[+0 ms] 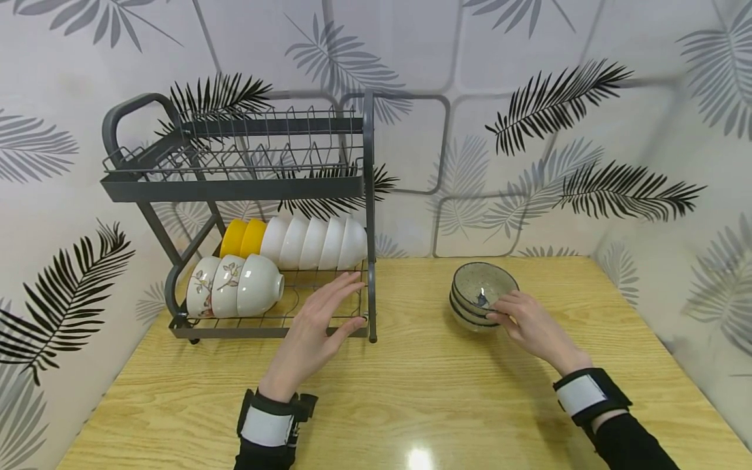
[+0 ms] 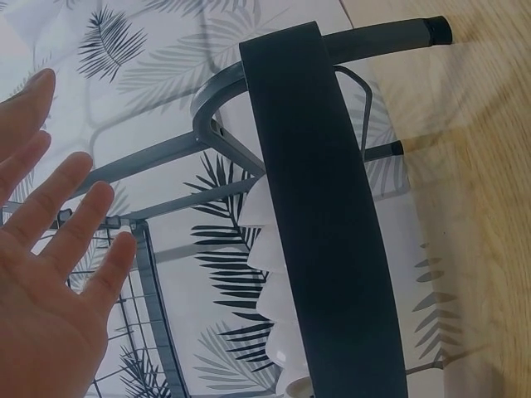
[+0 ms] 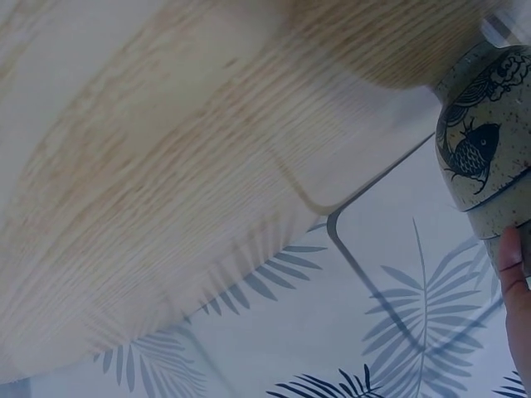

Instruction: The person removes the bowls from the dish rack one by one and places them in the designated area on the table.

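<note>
On the table at the right stands a stack of speckled grey-beige bowls (image 1: 478, 287) with dark rims. My right hand (image 1: 537, 329) pinches the top bowl's near right rim between thumb and fingers. The right wrist view shows a dark fish drawing on the outside of a bowl (image 3: 485, 141), with a fingertip against the stack. My left hand (image 1: 311, 336) holds nothing; its fingers are spread and nearly straight, before the lower right corner of the dark dish rack (image 1: 235, 189). In the left wrist view the left hand's fingers (image 2: 75, 240) appear apart from the rack.
The rack's lower tier holds a back row of white bowls (image 1: 317, 241) and yellow bowls (image 1: 241, 236), on their sides. White bowls (image 1: 235, 287), some with a flower pattern, lie in front. Its upper wire tier (image 1: 258, 153) has plate slots. A patterned wall (image 1: 411, 143) stands behind the wooden table (image 1: 411, 391).
</note>
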`<act>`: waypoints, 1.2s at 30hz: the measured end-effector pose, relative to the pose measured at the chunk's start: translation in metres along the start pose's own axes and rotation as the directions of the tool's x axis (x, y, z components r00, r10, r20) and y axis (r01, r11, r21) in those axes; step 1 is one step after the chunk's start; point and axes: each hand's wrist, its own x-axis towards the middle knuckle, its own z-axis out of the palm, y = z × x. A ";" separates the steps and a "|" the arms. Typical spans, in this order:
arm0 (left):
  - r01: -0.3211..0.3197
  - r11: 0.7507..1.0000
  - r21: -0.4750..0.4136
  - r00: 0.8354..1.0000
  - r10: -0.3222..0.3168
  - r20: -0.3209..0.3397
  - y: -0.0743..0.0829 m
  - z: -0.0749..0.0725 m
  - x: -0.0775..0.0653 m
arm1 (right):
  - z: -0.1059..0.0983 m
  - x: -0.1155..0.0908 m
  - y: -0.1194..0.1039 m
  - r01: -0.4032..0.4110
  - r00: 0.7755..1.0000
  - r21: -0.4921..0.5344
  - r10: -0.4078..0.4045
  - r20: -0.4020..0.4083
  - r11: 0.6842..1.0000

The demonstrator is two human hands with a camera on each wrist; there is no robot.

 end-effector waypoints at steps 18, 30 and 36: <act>-0.001 1.000 0.022 1.000 0.001 -0.014 -0.002 0.000 0.000 | -0.006 0.001 -0.007 -0.156 0.981 0.001 0.155 0.120 0.988; 0.045 0.994 0.100 0.998 -0.041 -0.050 -0.005 -0.001 -0.001 | -0.012 0.000 -0.026 -0.335 0.941 0.099 0.338 -0.006 0.937; 0.121 0.983 0.138 0.990 -0.108 -0.095 -0.007 -0.001 -0.001 | -0.018 0.007 -0.043 -0.420 0.895 0.195 0.440 -0.073 0.886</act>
